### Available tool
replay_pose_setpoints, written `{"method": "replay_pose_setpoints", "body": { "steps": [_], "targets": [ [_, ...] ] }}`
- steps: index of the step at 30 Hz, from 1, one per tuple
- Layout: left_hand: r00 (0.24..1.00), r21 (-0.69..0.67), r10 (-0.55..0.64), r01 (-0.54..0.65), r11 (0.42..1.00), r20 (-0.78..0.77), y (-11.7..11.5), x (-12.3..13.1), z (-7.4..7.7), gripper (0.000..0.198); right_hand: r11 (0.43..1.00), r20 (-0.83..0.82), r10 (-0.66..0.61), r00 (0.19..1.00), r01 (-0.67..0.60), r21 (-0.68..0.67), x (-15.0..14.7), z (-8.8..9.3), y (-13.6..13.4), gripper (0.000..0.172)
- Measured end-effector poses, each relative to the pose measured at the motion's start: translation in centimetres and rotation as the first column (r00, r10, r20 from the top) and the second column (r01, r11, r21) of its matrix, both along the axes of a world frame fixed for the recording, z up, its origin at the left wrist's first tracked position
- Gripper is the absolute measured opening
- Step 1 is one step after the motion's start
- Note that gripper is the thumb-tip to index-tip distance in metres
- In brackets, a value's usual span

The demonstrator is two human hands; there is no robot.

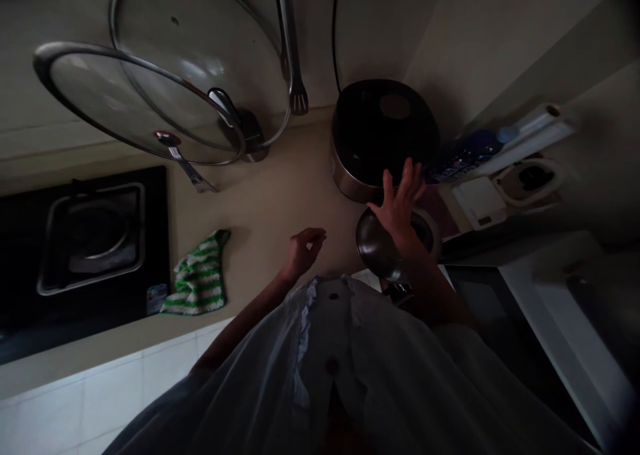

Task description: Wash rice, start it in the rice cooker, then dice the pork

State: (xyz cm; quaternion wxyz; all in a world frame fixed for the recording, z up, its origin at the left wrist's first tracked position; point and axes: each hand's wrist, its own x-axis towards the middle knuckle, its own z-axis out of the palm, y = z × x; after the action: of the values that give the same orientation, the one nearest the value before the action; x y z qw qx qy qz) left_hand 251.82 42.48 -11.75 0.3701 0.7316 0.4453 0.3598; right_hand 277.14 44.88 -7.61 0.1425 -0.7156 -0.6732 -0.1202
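My right hand is stretched out with fingers spread, reaching toward the front of a black rice cooker at the back of the counter. It holds nothing. Just below it sits a dark round pot with a shiny inside. My left hand hovers over the beige counter with its fingers loosely curled; nothing shows in them. The scene is dim.
Two glass lids hang on the wall at the upper left, with a spatula beside them. A gas stove is at the left, a green striped cloth near it. A sink lies at the right.
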Motion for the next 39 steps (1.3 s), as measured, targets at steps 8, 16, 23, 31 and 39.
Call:
{"method": "replay_pose_setpoints", "body": {
  "steps": [8,16,23,31,39],
  "targets": [
    [0.955,0.099,-0.287,0.293,0.951,-0.072,1.9,5.3,-1.5,0.017,0.997,0.067,-0.03,0.997,0.025,0.068,-0.1,-0.7,0.2,0.094],
    [0.943,0.118,-0.307,0.322,0.939,-0.13,3.0,7.1,-2.4,0.021,0.998,0.034,-0.057,0.998,0.056,0.028,-0.6,-0.9,0.5,0.096],
    [0.943,0.166,-0.3,0.322,0.932,-0.147,4.0,7.7,-2.3,0.029,0.997,0.049,-0.066,0.997,0.064,0.042,-0.1,-1.7,0.8,0.091],
    [0.941,0.123,-0.301,0.32,0.939,-0.153,3.4,7.6,-1.9,0.028,0.999,0.012,-0.035,0.999,0.035,0.009,-0.7,0.2,0.0,0.083],
    [0.96,0.049,-0.268,0.273,0.961,-0.086,1.9,4.5,-2.3,0.022,0.98,-0.219,-0.198,0.955,0.201,-0.009,4.0,3.5,-7.5,0.063]
  ]
}}
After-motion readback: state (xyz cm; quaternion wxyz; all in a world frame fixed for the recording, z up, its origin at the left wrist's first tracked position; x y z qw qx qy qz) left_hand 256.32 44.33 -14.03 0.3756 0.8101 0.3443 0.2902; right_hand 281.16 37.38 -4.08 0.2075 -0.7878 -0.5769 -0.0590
